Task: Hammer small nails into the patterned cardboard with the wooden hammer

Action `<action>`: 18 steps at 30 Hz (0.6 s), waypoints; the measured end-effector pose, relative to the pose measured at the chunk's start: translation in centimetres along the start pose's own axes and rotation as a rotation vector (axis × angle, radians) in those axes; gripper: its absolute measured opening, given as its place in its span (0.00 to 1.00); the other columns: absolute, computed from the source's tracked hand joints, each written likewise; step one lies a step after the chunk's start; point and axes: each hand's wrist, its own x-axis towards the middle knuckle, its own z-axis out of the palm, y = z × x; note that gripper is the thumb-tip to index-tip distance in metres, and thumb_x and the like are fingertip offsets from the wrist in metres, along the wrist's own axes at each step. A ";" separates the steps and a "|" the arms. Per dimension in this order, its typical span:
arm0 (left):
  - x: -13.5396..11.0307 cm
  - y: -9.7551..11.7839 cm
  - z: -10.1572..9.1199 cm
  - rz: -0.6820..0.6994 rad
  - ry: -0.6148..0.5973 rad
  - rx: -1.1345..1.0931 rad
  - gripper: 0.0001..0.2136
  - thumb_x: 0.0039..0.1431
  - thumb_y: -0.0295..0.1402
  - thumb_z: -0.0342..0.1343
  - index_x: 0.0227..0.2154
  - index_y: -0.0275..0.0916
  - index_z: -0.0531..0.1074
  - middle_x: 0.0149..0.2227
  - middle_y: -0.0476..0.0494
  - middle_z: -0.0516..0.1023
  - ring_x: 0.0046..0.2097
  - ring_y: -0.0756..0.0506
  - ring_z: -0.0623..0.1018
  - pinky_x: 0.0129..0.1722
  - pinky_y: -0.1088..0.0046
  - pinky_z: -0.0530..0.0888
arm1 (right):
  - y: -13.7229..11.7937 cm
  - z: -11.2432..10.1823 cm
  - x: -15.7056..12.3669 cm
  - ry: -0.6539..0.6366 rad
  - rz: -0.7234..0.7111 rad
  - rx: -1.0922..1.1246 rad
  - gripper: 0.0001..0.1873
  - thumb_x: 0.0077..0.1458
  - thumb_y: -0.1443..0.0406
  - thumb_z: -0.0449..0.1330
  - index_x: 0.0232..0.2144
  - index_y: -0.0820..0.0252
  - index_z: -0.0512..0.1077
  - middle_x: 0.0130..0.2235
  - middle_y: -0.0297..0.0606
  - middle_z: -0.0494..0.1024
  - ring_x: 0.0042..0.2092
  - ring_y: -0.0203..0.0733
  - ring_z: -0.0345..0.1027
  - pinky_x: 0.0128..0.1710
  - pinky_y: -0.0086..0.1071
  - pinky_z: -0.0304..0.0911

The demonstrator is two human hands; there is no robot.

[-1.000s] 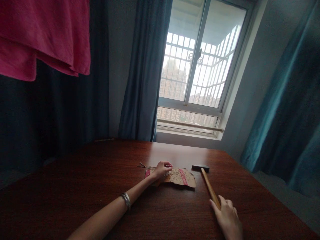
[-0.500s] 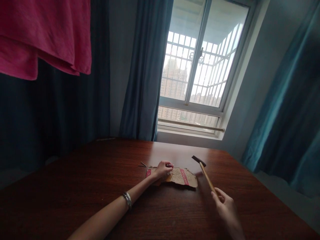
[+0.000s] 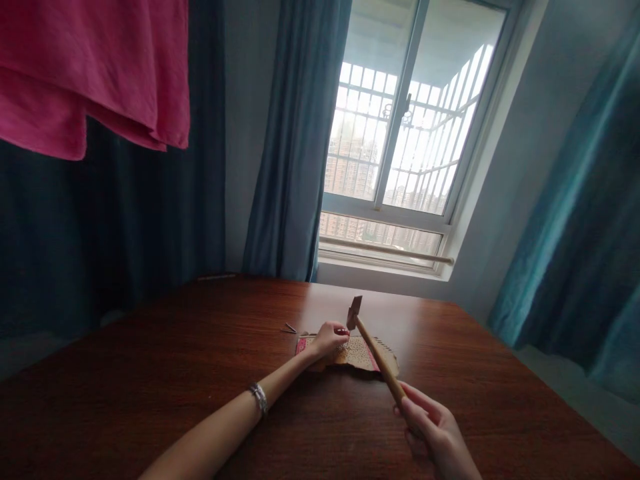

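Note:
My left hand [image 3: 326, 338] rests on a brown perforated piece with pink stripes [image 3: 367, 355] in the middle of the wooden table [image 3: 150, 373]. Its fingers are pinched together on something small and red-tipped that I cannot make out. My right hand [image 3: 434, 430] grips the wooden handle of a hammer [image 3: 373, 347]. The hammer's dark head is raised just above and right of my left fingertips. A bracelet sits on my left wrist.
Two small nails [image 3: 289, 327] lie on the table left of the piece. Beyond the table are a barred window [image 3: 400, 140] and blue curtains [image 3: 295, 133]. A pink cloth [image 3: 95, 67] hangs at the upper left.
My right hand picked the hammer up from the table and swung its head up and left, over the piece near my left fingers. The left hand stayed put.

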 end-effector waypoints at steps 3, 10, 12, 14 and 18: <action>0.1 -0.3 0.1 0.007 0.010 -0.014 0.10 0.42 0.32 0.55 0.26 0.31 0.75 0.28 0.44 0.77 0.32 0.46 0.74 0.31 0.75 0.68 | 0.4 0.8 -0.1 0.019 -0.016 0.018 0.33 0.34 0.51 0.65 0.42 0.62 0.70 0.23 0.33 0.69 0.12 0.22 0.47 0.08 0.20 0.40; -0.2 0.3 -0.2 0.015 0.018 0.019 0.10 0.42 0.33 0.55 0.26 0.31 0.75 0.27 0.44 0.77 0.31 0.47 0.74 0.30 0.77 0.67 | 0.9 0.9 0.4 0.037 -0.030 0.041 0.30 0.35 0.53 0.66 0.40 0.63 0.71 0.24 0.33 0.70 0.12 0.20 0.45 0.09 0.19 0.38; -0.2 0.5 -0.3 0.018 0.015 0.023 0.10 0.42 0.33 0.55 0.26 0.32 0.75 0.27 0.44 0.77 0.32 0.47 0.74 0.30 0.77 0.67 | 0.9 0.8 0.4 0.035 -0.027 0.044 0.30 0.35 0.52 0.66 0.40 0.63 0.70 0.24 0.33 0.70 0.12 0.20 0.45 0.09 0.19 0.38; -0.2 0.5 -0.3 0.021 0.011 0.019 0.09 0.42 0.32 0.55 0.26 0.31 0.75 0.27 0.44 0.77 0.31 0.47 0.74 0.30 0.76 0.67 | 0.8 0.8 0.4 0.028 -0.020 0.038 0.30 0.35 0.52 0.66 0.40 0.63 0.71 0.24 0.33 0.70 0.12 0.20 0.45 0.09 0.19 0.39; -0.2 0.3 -0.3 0.010 0.012 0.021 0.10 0.42 0.33 0.56 0.26 0.32 0.75 0.27 0.44 0.77 0.31 0.47 0.74 0.30 0.76 0.67 | 0.5 1.0 0.1 0.019 -0.003 0.020 0.31 0.34 0.52 0.65 0.41 0.62 0.70 0.23 0.33 0.69 0.12 0.22 0.47 0.09 0.20 0.40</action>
